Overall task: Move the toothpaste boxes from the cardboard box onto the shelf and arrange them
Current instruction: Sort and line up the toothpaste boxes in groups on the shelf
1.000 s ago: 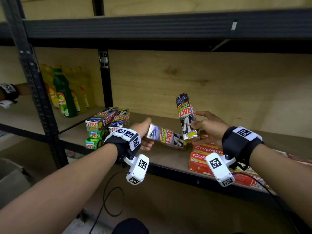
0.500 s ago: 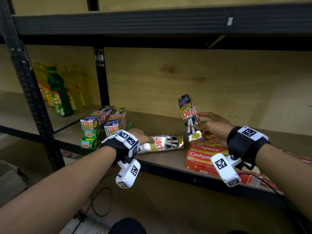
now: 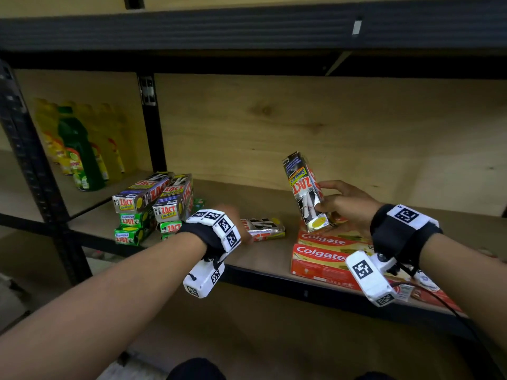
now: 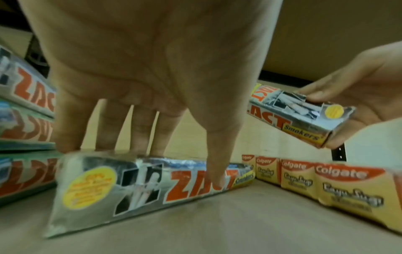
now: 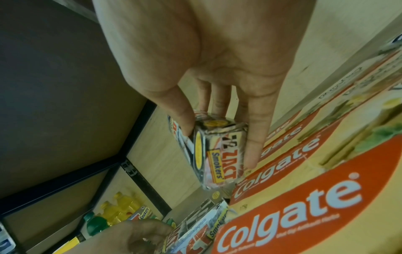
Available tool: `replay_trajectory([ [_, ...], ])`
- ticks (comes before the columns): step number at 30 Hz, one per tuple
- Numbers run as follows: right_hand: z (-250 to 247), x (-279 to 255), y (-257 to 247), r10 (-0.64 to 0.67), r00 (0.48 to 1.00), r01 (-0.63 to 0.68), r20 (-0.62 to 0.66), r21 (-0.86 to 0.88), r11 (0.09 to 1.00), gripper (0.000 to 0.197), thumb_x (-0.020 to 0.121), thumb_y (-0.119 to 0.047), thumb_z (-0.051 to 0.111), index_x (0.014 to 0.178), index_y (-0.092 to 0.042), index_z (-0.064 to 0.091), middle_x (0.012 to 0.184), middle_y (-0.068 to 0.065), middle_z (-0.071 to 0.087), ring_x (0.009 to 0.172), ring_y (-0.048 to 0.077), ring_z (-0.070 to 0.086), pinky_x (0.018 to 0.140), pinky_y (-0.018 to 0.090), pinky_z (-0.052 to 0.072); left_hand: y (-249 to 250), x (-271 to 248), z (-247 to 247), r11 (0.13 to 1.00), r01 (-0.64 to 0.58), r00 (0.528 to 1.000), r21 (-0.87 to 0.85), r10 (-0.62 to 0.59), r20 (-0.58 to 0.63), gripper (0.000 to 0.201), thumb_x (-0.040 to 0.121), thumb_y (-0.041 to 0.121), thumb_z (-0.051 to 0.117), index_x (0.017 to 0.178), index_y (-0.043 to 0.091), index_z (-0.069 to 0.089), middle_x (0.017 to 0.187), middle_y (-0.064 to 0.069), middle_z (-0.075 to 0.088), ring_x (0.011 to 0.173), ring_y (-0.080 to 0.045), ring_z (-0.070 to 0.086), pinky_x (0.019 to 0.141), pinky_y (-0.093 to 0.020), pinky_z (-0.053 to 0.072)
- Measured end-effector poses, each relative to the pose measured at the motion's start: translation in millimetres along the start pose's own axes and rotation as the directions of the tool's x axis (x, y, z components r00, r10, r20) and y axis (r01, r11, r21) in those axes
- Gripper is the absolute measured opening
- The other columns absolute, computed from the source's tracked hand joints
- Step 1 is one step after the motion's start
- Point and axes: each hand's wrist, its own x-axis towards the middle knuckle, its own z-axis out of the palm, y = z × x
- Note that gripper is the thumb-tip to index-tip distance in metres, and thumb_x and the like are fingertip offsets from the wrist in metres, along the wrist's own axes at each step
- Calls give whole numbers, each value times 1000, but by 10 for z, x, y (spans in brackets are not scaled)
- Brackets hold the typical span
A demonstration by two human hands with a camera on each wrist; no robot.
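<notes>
A silver Zact toothpaste box (image 3: 264, 229) (image 4: 141, 185) lies on its long side on the wooden shelf (image 3: 263, 259). My left hand (image 3: 238, 218) (image 4: 165, 154) pinches it, fingers along the top and back, thumb on the front face. My right hand (image 3: 329, 207) (image 5: 219, 137) grips a second silver Zact box (image 3: 306, 193) (image 5: 217, 151) by its lower end. That box stands nearly upright just above the red and yellow Colgate boxes (image 3: 321, 256) (image 5: 304, 197). A stack of Zact boxes (image 3: 153, 204) sits at the shelf's left end. The cardboard box is out of view.
Yellow and green bottles (image 3: 79, 157) stand in the neighbouring bay, behind a black upright post (image 3: 151, 127). The upper shelf beam (image 3: 247, 26) runs overhead. Bare shelf board shows between the Zact stack and the Colgate boxes, and behind them up to the plywood back wall.
My left hand has lowered its Zact box flat onto the shelf and shifted it left toward the stack. The right hand keeps its box upright in about the same spot.
</notes>
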Motion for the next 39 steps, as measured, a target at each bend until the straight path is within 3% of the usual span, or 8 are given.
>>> replay_trajectory([
  [4,-16,-20,13,6,1000,-6,10,-18,1000,56,87,-1,67,133,-30,50,121,8,65,102,31,66,65,43,61,-68,-32,69,985,-65,990,158,83,-113,57,67,70,65,60,15,51,60,0,55,63,-23,61,56,-24,47],
  [9,-17,6,16,-13,1000,14,11,-102,995,57,88,0,66,134,-29,49,122,5,65,100,28,68,76,52,60,-93,-25,62,985,-62,986,161,85,-141,66,62,79,59,62,13,58,61,-3,59,56,-18,58,56,-26,51],
  [14,28,64,-61,-43,998,55,41,-344,937,60,87,-8,67,136,-34,45,127,-1,63,93,25,71,72,50,62,-124,14,11,992,21,989,123,-3,-148,39,88,55,57,80,18,51,68,2,49,77,-22,55,71,-26,43],
  [16,70,80,-124,-66,996,87,60,-495,864,62,87,-14,65,140,-36,41,133,-1,57,94,23,69,70,45,63,-181,40,-104,983,-23,987,184,52,-151,22,90,41,62,95,19,60,96,-3,66,96,-25,63,76,-28,46],
  [19,143,141,-207,-87,993,114,74,-624,773,60,87,-18,64,139,-36,41,139,3,51,97,20,65,75,42,62,-337,187,-227,928,-231,972,293,234,26,65,88,18,66,147,22,41,150,-8,44,134,-25,47,104,-31,41],
  [23,277,227,-301,-97,990,144,107,-728,671,50,89,-20,63,135,-33,48,134,1,53,106,18,58,81,30,53,-392,234,-318,819,-420,907,391,367,205,82,84,11,71,153,33,30,161,-10,19,148,-27,21,116,-37,25],
  [29,438,370,-357,-110,983,182,148,-678,713,34,92,-14,61,123,-26,64,118,-4,49,104,16,51,91,34,53,-471,185,-301,868,-450,883,212,396,253,66,74,26,84,134,20,55,131,1,58,119,-20,55,93,-26,43],
  [39,562,537,-358,-17,970,177,243,-655,734,34,102,-16,46,121,-41,58,129,-4,37,112,26,50,76,46,61,-660,61,-106,892,-443,895,88,434,103,64,84,50,71,135,16,53,128,-5,59,114,-21,56,80,-24,39],
])
